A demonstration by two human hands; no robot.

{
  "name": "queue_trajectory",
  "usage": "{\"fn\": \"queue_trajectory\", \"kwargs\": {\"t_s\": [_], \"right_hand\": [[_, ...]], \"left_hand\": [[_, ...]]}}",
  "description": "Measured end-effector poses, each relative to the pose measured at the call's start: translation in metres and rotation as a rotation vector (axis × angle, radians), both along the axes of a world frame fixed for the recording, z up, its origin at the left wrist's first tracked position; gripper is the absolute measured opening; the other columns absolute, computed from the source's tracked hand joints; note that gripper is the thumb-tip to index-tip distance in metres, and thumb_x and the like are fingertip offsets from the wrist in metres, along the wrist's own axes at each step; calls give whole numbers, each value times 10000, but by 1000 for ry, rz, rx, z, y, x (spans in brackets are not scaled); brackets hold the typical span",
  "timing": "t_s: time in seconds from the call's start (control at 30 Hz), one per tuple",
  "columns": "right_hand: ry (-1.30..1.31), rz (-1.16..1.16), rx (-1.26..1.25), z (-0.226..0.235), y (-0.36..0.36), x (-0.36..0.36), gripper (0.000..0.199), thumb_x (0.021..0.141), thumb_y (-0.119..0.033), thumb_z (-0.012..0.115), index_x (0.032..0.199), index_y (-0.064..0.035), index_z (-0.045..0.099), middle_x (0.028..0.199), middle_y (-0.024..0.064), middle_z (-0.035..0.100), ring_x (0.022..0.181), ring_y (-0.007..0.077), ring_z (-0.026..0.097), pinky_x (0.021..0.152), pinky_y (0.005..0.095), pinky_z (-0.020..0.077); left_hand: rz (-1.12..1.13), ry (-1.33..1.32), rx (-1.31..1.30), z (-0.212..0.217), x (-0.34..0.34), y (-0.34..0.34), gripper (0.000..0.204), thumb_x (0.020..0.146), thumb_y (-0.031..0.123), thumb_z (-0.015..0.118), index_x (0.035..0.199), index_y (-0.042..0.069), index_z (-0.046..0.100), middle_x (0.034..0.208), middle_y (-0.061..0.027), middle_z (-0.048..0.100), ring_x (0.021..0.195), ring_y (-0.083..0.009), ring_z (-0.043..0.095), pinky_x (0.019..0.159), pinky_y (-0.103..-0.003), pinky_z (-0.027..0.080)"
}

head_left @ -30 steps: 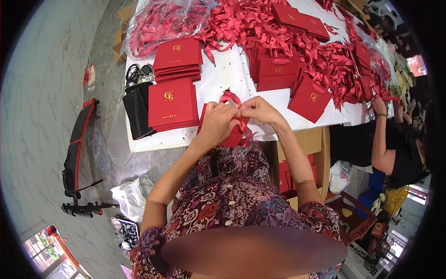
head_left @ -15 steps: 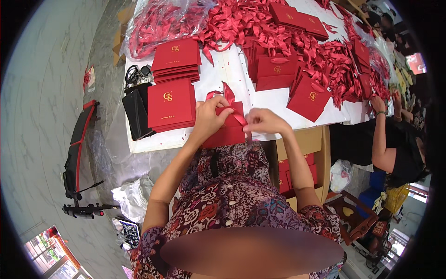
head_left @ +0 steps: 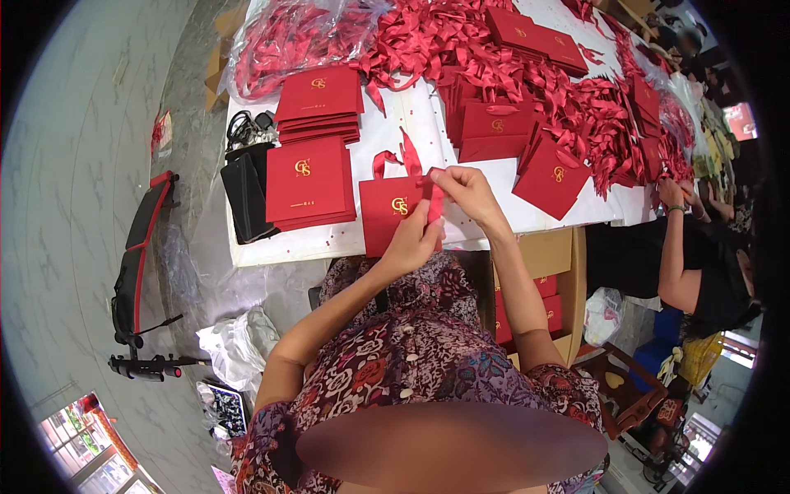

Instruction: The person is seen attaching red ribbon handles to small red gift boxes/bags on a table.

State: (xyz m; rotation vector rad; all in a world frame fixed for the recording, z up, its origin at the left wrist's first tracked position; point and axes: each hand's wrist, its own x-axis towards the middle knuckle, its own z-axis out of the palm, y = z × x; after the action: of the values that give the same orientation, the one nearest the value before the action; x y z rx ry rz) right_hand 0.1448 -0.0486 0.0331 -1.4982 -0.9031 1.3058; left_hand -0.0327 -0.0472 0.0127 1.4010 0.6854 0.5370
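Observation:
A small red paper gift bag [head_left: 381, 216] with gold print lies at the table's near edge in front of me. Red ribbon [head_left: 410, 154] sticks up from its top, forming a loop on the left. Along the bag's right side runs a short ribbon strip [head_left: 435, 206]. My left hand [head_left: 415, 239] is closed over the bag's lower right part, pinching this strip. At the top right corner, my right hand [head_left: 467, 193] has its fingertips pinched on the ribbon's upper end; whether they also grip the paper, I cannot tell.
Stacked red bags [head_left: 309, 181] and a black pouch [head_left: 243, 198] lie left. More bags [head_left: 553, 177] and heaped red ribbons [head_left: 444, 41] cover the table's far and right parts. An open carton [head_left: 539, 251] stands beside my right arm. A co-worker's hand [head_left: 671, 193] is at far right.
My left hand has moved from the bag's top down to its lower right, uncovering the gold print. My right hand has risen to the top corner. The bag sits flatter and squarer to me.

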Motion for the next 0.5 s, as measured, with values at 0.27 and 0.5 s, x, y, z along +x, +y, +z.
{"fn": "queue_trajectory", "kwargs": {"t_s": [0.27, 0.5], "right_hand": [[-728, -70, 28, 6, -20, 21, 297, 802, -264, 782, 765, -22, 614, 692, 74, 605, 609, 196, 559, 572, 329, 437], [-550, 252, 545, 24, -14, -24, 221, 825, -121, 744, 1007, -41, 646, 961, 98, 638, 899, 256, 635, 757, 341, 506]], "left_hand": [[-14, 259, 306, 7, -40, 22, 179, 1012, 173, 511, 1024, 3, 565, 771, -53, 589, 715, -127, 583, 662, -305, 475], [68, 36, -155, 16, -35, 43, 199, 986, 121, 592, 1156, 16, 594, 818, 0, 637, 734, -57, 598, 672, -208, 508]]}}
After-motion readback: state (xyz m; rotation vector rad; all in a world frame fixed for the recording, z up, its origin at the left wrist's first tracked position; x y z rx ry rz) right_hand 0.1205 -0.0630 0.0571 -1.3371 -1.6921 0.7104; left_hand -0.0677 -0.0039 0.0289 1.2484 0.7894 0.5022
